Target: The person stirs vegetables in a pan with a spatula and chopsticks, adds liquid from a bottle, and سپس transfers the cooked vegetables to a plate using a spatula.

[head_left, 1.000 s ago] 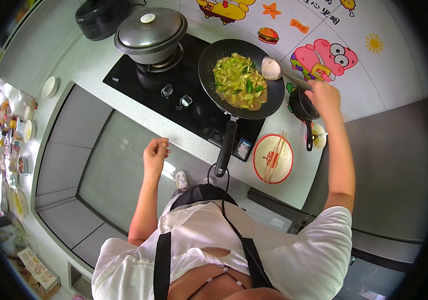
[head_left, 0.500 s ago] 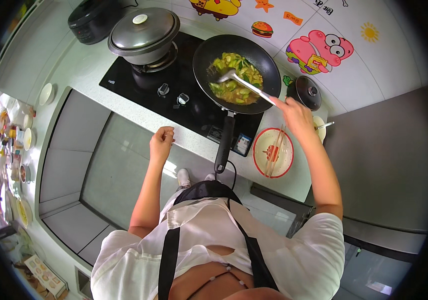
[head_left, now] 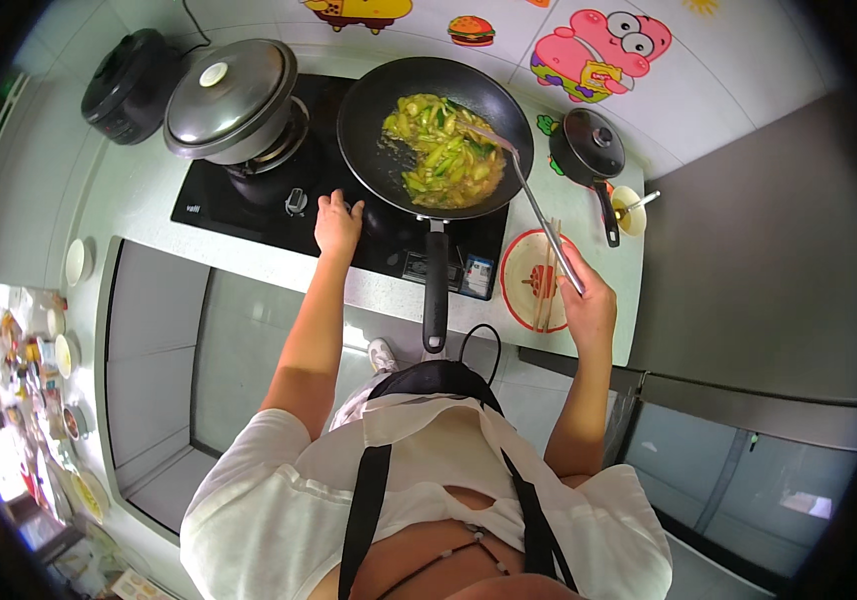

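My right hand point(head_left: 590, 308) is closed round the end of a long metal spatula point(head_left: 537, 203), whose blade rests among sliced green vegetables point(head_left: 439, 155) in a black wok point(head_left: 369, 120). The wok sits on the right burner of a black glass gas stove point(head_left: 249, 210), its black handle point(head_left: 436, 290) pointing toward me. On the stove's front part, my left hand point(head_left: 338, 228) has its fingers at the right control knob, which they mostly cover. The other knob point(head_left: 296, 201) shows just to its left.
A lidded steel pot point(head_left: 234, 95) occupies the left burner, near a black rice cooker point(head_left: 129, 90). On the right are a red-rimmed bowl point(head_left: 524, 270) with chopsticks across it, a small black lidded pan point(head_left: 589, 150) and a yellowish bowl point(head_left: 631, 215) with a spoon. Bowls line the left counter.
My left hand has moved forward from the counter edge to the stove knob. My right hand has come back toward me, and the spatula blade has shifted to the wok's right side.
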`<action>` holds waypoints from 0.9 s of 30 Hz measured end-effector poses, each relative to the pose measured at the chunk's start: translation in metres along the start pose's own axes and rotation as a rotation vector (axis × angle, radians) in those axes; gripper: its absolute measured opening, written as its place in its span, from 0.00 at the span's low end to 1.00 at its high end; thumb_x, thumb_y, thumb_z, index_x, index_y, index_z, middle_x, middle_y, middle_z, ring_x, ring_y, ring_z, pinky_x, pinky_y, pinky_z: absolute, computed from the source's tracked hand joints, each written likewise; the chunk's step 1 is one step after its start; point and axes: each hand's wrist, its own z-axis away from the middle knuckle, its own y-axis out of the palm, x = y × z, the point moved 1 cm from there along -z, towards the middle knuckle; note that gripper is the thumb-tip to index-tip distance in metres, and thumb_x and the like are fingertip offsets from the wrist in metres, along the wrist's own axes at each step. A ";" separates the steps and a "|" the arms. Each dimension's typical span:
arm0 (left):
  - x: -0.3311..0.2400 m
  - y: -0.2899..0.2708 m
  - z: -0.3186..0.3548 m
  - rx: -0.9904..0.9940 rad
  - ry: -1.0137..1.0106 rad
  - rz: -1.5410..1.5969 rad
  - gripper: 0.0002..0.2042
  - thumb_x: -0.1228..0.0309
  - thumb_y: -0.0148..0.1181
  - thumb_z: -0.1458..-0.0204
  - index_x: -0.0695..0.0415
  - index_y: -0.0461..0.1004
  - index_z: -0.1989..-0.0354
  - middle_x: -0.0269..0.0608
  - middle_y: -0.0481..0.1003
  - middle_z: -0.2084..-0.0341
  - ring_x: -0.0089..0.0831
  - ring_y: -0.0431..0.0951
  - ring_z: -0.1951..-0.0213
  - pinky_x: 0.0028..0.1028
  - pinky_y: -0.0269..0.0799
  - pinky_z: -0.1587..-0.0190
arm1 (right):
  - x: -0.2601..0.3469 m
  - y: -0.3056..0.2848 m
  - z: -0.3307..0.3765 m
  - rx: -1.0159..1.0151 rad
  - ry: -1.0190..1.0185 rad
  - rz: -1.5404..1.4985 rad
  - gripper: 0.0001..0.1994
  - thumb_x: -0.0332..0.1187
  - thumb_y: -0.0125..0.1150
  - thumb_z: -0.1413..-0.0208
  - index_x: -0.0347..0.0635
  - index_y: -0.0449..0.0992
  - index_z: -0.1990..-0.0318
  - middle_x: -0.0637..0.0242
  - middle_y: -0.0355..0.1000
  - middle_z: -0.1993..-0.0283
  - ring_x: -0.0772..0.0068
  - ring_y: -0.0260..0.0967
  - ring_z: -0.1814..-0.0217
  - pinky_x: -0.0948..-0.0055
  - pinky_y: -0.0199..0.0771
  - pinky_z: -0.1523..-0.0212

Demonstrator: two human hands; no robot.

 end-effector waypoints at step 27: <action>0.035 -0.032 0.037 -0.091 0.257 0.392 0.07 0.78 0.56 0.57 0.59 0.67 0.68 0.45 0.67 0.69 0.42 0.72 0.68 0.32 0.69 0.65 | 0.023 0.038 -0.078 -0.054 -0.197 0.394 0.17 0.39 0.54 0.50 0.63 0.70 0.51 0.59 0.70 0.71 0.56 0.69 0.67 0.62 0.68 0.69</action>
